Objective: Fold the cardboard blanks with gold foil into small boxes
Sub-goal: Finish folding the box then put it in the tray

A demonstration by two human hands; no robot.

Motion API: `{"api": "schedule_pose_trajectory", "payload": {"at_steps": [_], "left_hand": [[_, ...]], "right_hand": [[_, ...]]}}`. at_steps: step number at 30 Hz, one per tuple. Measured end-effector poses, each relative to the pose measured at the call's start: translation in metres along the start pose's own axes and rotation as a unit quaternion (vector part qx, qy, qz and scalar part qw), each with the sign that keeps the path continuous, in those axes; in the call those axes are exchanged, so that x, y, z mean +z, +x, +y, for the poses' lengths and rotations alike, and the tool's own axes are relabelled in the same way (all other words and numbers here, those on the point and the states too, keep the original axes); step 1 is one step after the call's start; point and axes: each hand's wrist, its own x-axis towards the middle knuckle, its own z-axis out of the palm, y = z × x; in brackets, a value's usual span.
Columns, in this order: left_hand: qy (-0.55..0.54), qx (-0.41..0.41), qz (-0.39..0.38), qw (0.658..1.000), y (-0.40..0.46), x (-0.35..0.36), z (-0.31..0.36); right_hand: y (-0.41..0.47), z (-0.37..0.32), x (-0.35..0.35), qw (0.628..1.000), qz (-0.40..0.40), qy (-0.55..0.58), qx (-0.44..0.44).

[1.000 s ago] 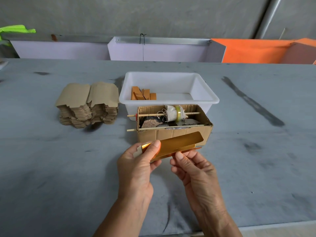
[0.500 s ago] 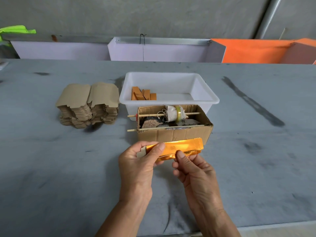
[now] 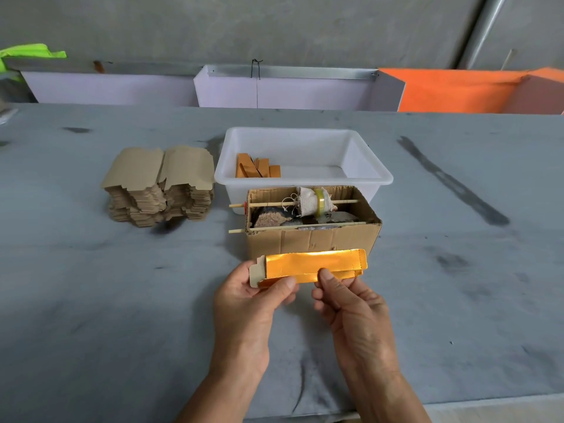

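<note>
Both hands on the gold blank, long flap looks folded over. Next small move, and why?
Probably tuck in the left end. The gold blank is pinched by the left hand and the right hand, thumbs on its front edge, and reads as a flat sleeve. The bare cardboard tab at its left end still sticks out unfolded, so that end looks open.

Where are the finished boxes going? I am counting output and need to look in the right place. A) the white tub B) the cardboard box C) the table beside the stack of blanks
A: a few folded gold boxes lie in the white tub, while the cardboard box holds sticks, cloth and tape.
</note>
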Motion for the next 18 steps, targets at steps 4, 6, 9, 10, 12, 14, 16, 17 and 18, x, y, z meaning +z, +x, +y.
{"api": "schedule_pose_trajectory", "payload": {"at_steps": [4,6,9,10,12,14,16,17,18], "left_hand": [[-0.054,-0.075,0.011,0.996,0.0038,0.0002,-0.0006],[-0.097,-0.124,0.02,0.987,0.0042,0.0012,-0.0025],[-0.142,-0.169,0.039,0.975,0.0048,0.0006,-0.004],[-0.145,-0.178,0.046,0.972,0.0052,-0.0004,-0.0038],[-0.144,-0.188,0.058,0.97,0.007,-0.0024,-0.0032],[-0.136,-0.194,0.063,0.969,0.0091,-0.0029,-0.0031],[-0.135,-0.199,0.07,0.968,0.0101,-0.0013,-0.0039],[-0.136,-0.199,0.072,0.968,0.0097,0.0,-0.0041],[-0.138,-0.197,0.072,0.968,0.0086,0.0013,-0.0042]], "right_hand": [[-0.0022,0.0005,0.003,1.0,0.007,0.005,0.006],[-0.0033,0.001,0.0043,1.0,0.014,0.01,0.012],[-0.004,0.0018,0.0041,0.999,0.031,0.015,0.028],[-0.0039,0.002,0.0038,0.999,0.034,0.015,0.032],[-0.0039,0.0021,0.0037,0.999,0.035,0.009,0.036],[-0.0042,0.0017,0.0037,0.999,0.034,0.011,0.039],[-0.0045,0.0009,0.004,0.998,0.036,0.02,0.045],[-0.0044,0.0005,0.0041,0.998,0.04,0.02,0.047],[-0.0036,-0.0001,0.0046,0.998,0.045,0.019,0.048]]}}
